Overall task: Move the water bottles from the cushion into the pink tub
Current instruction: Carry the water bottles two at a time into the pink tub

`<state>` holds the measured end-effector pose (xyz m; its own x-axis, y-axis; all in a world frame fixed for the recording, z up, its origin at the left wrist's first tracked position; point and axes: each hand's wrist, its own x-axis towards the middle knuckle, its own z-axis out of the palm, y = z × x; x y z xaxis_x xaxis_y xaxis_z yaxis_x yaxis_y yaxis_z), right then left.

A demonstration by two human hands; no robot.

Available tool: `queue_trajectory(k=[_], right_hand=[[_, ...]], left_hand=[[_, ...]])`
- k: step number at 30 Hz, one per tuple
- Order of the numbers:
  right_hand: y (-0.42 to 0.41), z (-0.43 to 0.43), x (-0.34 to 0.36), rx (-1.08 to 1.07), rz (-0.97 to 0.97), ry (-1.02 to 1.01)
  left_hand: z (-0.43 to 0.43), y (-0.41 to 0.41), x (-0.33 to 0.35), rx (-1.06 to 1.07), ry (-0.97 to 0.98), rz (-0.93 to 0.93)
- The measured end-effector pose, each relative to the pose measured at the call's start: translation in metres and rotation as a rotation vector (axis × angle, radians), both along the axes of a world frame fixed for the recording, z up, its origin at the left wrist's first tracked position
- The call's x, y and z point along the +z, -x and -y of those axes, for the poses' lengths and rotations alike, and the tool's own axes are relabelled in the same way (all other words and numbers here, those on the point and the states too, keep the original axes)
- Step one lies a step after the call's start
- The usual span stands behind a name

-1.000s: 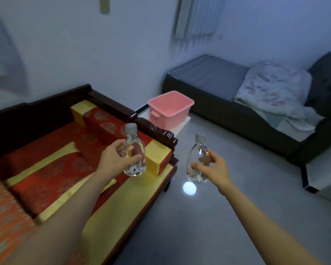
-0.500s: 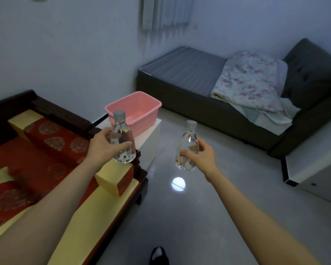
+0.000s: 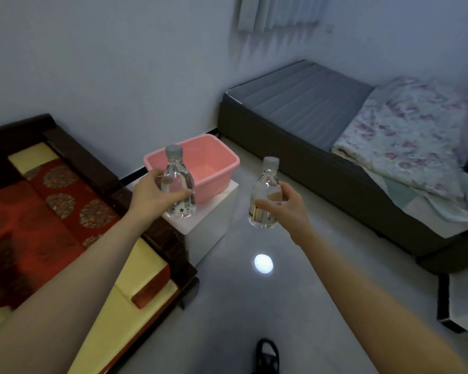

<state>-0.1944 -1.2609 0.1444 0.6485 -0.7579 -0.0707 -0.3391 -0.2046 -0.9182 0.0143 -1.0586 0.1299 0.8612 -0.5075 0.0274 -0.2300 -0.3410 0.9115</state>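
Dark sandal [image 3: 266, 354] at bottom edge, on pale floor [image 3: 254, 306]. Red-and-yellow cushion [image 3: 65, 201] to the left. Left hand [image 3: 149, 195] wraps fingers and thumb round left bottle [image 3: 176, 171], upright, held in the air in front of pink tub [image 3: 214, 184]. Right hand [image 3: 289, 209] grips right bottle [image 3: 266, 182], upright over the floor, right of the tub. Tub sits on white stand [image 3: 216, 211]. Beyond: grey bed [image 3: 303, 103], floral quilt [image 3: 405, 136]
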Motion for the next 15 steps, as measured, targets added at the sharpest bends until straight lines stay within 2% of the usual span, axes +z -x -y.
queue_trajectory(k=[9,15], right_hand=[[-0.093,0.163,-0.008,0.230,0.011,-0.021],[-0.158,0.237,-0.026,0.309,-0.018,0.004]], left_hand=[[0.102,-0.054,-0.013,0.262,0.003,0.006],[0.148,-0.083,-0.034,0.387,-0.027,-0.003]])
